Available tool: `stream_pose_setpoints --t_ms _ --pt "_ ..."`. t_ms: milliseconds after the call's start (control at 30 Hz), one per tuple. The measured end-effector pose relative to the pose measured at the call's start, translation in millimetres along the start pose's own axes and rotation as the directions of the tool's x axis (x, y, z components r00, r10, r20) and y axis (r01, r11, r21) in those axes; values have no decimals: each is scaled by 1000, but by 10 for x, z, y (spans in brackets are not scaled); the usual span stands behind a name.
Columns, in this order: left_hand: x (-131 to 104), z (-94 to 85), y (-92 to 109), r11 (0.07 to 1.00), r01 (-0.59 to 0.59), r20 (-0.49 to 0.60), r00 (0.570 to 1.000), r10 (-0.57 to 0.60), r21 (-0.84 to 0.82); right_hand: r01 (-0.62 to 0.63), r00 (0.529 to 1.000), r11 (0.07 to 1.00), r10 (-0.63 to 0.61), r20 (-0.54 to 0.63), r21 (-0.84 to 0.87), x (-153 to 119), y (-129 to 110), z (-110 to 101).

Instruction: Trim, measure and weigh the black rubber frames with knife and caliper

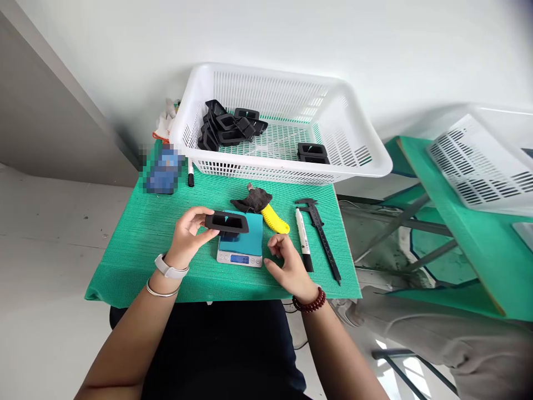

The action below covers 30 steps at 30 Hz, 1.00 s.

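Between the thumb and fingers of my left hand [189,236] is a black plastic frame-like part [227,222] with a rectangular opening. The part is held over the blue-green platform of a digital scale [240,259], whose display appears to read 0.0. My right hand [287,264] is beside the scale's right edge, fingers curled and a little apart, with nothing visible in them. Just beyond it lies a yellow-handled tool [275,219], its far end wrapped in dark cloth. To the right are a white marker [303,239] with a black cap and a black caliper [323,239].
A white plastic basket [266,166] at the back holds several black parts [227,126] on its left and a few [312,153] on its right. A second marker [190,173] and a pixelated blue item [164,171] lie at left. Another green-covered table [466,222] stands at right.
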<state>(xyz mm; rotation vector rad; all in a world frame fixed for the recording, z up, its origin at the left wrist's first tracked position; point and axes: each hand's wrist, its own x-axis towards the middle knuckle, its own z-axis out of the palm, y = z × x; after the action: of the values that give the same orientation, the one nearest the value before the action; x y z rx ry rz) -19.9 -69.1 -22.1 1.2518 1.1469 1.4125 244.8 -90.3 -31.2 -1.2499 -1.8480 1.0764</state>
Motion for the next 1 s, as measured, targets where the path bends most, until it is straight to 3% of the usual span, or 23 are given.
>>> stream_pose_setpoints --t_ms 200,300,567,1000 --pt "-10 79 -1 929 -107 255 967 14 355 -11 1000 1000 11 7 6 -2 -28 -4" --pt "-10 117 44 869 -203 323 945 53 451 -17 1000 1000 17 9 25 -4 -42 -8" --pt "-32 112 69 876 -194 266 961 79 441 -13 1000 999 14 -2 42 2 -54 -14" --pt "-28 117 47 866 -158 260 965 34 474 -16 1000 999 16 3 45 3 -41 -11"
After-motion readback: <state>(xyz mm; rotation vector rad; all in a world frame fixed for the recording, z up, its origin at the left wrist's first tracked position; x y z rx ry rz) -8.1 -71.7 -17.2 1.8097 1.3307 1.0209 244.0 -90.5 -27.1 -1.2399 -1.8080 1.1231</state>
